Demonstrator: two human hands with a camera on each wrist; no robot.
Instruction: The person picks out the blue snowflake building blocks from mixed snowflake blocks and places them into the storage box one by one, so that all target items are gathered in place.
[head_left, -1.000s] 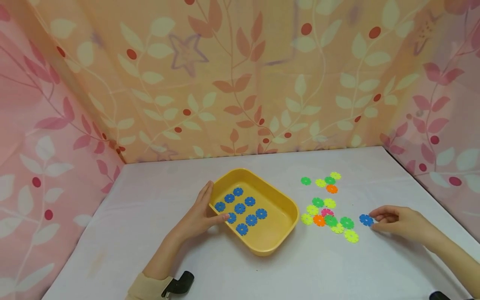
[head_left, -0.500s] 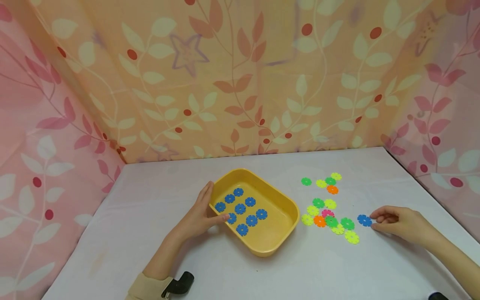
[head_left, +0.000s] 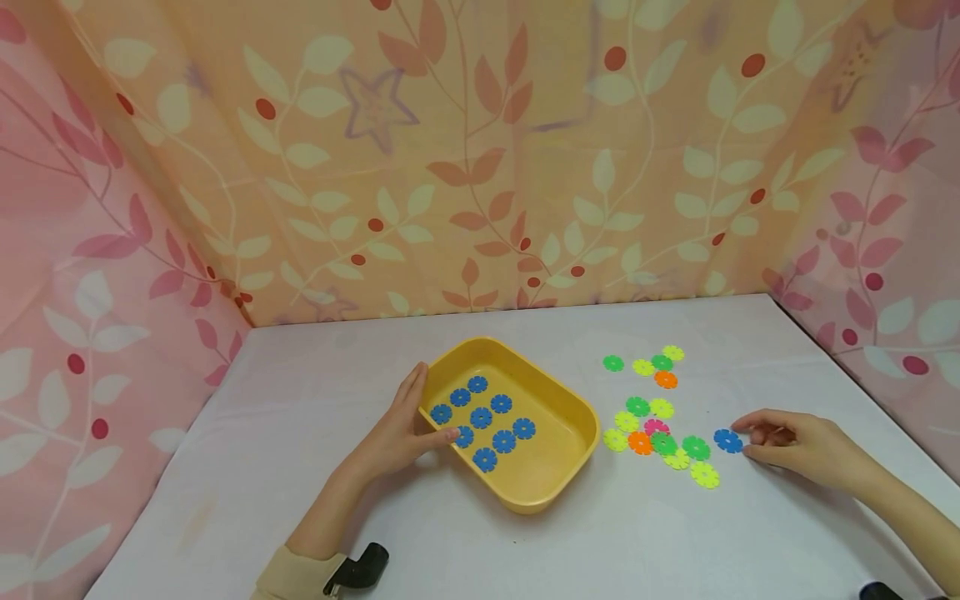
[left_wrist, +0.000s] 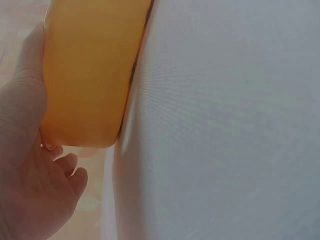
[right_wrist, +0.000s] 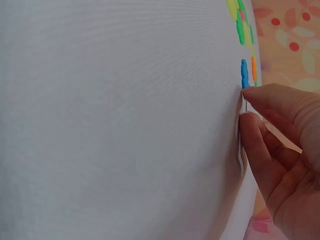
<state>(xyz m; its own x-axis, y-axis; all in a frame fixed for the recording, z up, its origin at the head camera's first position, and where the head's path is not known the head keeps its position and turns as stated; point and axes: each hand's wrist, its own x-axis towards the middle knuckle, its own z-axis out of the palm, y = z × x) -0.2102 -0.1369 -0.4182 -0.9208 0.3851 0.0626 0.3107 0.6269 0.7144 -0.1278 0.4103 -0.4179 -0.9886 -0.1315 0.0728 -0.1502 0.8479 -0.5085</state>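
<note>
On the white table a yellow plastic tray (head_left: 558, 450) stands at an angle, several blue notched discs (head_left: 501, 403) lying in its left part. My left hand (head_left: 390, 437) grips its left side, thumb over the rim and the other fingers along the outside; in the left wrist view, the hand (left_wrist: 37, 150) is beside the tray's wall (left_wrist: 90, 75). A single blue notched disc (head_left: 727, 441) lies on the table at the fingertips of my right hand (head_left: 798, 446). In the right wrist view, one fingertip touches that disc (right_wrist: 244, 72), while thumb and finger stand apart; a firm pinch is not visible.
Green, yellow, orange and pink notched discs (head_left: 696, 447) lie loosely between the tray and my right hand, some overlapping. Farther back is a smaller group (head_left: 666, 380). Floral curtains (head_left: 465, 167) enclose the table at the back and sides.
The single blue disc has slid slightly left, toward the coloured discs. My right fingertips have shifted a little with it. The left hand and tray have stayed put.
</note>
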